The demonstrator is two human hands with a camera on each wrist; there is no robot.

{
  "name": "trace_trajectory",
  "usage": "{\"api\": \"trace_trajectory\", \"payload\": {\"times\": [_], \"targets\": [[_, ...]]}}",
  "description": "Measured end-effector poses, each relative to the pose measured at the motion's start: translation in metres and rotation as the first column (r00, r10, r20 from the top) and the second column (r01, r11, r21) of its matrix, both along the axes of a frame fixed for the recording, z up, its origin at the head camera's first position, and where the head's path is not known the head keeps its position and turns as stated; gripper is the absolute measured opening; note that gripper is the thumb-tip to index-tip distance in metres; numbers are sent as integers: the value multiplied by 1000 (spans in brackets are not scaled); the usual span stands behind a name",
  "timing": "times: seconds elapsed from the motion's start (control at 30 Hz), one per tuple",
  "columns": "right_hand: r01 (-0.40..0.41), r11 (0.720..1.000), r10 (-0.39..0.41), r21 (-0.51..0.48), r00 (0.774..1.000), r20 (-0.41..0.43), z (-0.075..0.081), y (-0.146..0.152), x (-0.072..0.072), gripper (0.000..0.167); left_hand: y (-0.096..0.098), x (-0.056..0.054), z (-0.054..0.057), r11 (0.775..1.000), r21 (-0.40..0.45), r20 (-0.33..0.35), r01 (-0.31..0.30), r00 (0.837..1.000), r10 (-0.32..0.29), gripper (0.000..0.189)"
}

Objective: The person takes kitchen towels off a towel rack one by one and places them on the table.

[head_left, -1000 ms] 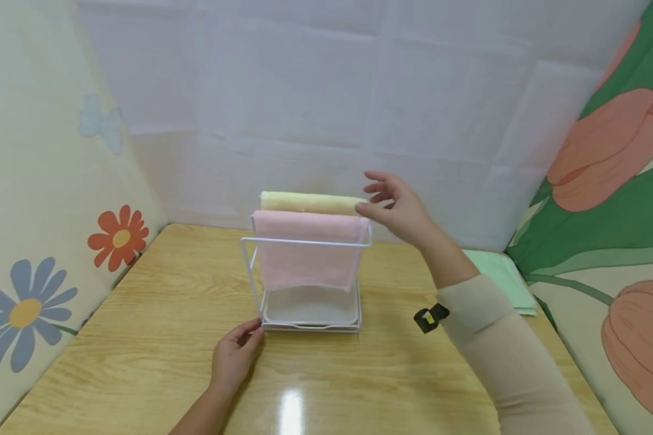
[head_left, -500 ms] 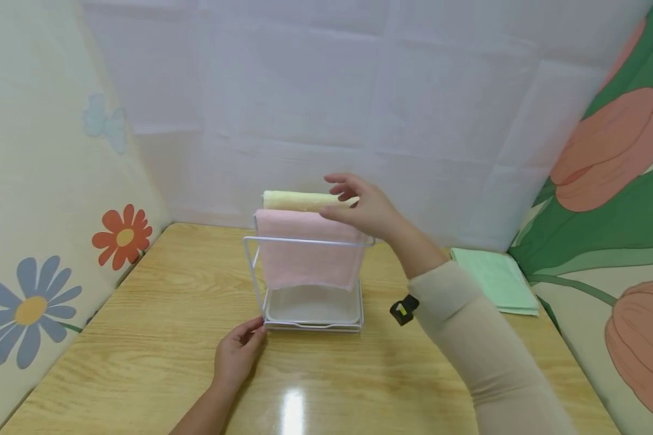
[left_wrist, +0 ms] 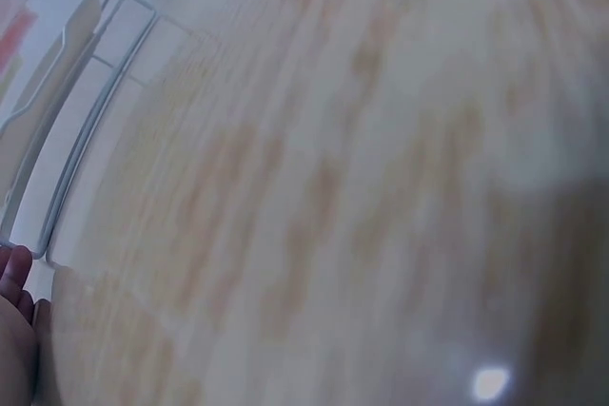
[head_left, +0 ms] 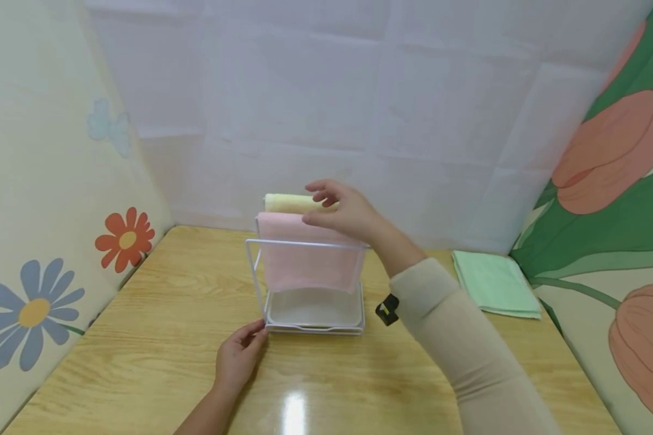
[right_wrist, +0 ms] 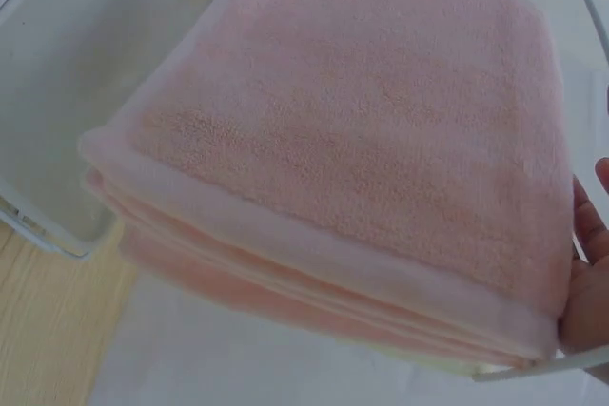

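Note:
A white wire rack (head_left: 305, 243) stands on the table with a folded pink towel (head_left: 310, 266) draped over one bar. Behind it, a pale yellow towel (head_left: 285, 202) hangs on a farther bar, partly covered by my right hand (head_left: 341, 211). That hand hovers at the towels' top edge, thumb against the pink towel's upper part and the other fingers loosely bent above the yellow one. Low at the rack's front left corner, my left hand (head_left: 237, 356) pinches the frame between thumb and fingers. The right wrist view shows the pink towel's (right_wrist: 362, 130) layered lower edge close up.
A white tray (head_left: 315, 308) sits in the rack's base. On the wooden table's (head_left: 158, 338) right side lies a folded mint green towel (head_left: 495, 284). A white sheet (head_left: 294, 90) rises behind, with flower-patterned panels (head_left: 32, 181) at both sides.
My right hand has moved left along the top of the towels, from their right end to about the middle. The left hand stays at the rack's corner, and the rack stands still.

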State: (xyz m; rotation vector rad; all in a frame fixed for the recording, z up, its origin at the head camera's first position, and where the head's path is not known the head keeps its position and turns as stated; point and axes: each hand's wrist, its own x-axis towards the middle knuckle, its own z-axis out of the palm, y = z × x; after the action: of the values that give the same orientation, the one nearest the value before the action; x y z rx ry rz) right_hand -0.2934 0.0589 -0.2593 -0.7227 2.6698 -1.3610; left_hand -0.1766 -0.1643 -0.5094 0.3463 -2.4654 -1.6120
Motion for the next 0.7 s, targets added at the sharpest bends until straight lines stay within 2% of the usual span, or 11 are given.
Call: {"api": "trace_trajectory", "payload": {"times": [0.23, 0.37, 0.53, 0.7], "targets": [[-22, 999, 22, 43, 1000, 2, -3, -6, -1, 57, 0, 0, -1, 1000, 5, -1, -4, 1000, 4, 28], [-36, 994, 34, 106, 999, 19, -4, -8, -2, 58, 1, 0, 0, 1000, 8, -10, -5, 1000, 5, 28], [-43, 979, 38, 201, 999, 32, -3, -10, -2, 56, 2, 1, 0, 1000, 19, -18, -4, 1000, 4, 27], [-12, 958, 4, 287, 1000, 27, -4, -12, -3, 51, 2, 1, -1, 1000, 27, -25, 1, 1000, 0, 27]]}}
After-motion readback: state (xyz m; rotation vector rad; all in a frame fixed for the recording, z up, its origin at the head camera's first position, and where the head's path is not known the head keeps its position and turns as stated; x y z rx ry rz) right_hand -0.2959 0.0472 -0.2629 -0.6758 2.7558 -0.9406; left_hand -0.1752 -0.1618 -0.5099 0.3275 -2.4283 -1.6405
